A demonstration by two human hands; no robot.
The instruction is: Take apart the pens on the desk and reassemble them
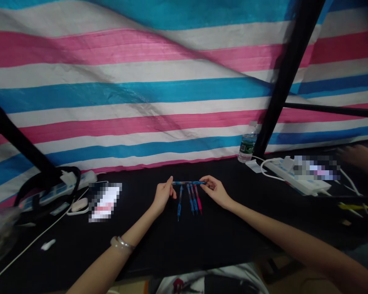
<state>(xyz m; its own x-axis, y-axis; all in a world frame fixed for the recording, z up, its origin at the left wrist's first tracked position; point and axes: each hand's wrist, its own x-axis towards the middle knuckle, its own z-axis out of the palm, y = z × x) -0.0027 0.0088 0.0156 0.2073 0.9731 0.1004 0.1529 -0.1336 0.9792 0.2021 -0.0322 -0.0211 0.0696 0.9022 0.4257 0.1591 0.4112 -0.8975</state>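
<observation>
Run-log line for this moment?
left hand: end of blue pen | right hand: other end | nearby: three more blue pens, one pink pen

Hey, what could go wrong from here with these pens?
The crosswise blue pen might slip, since the left grip and right grip have it only near its ends. A small shift of the right grip could also nudge the pink pen into the blue pen close beside it. The separate leftmost pen may get bumped too, lying so near the left grip.
</observation>
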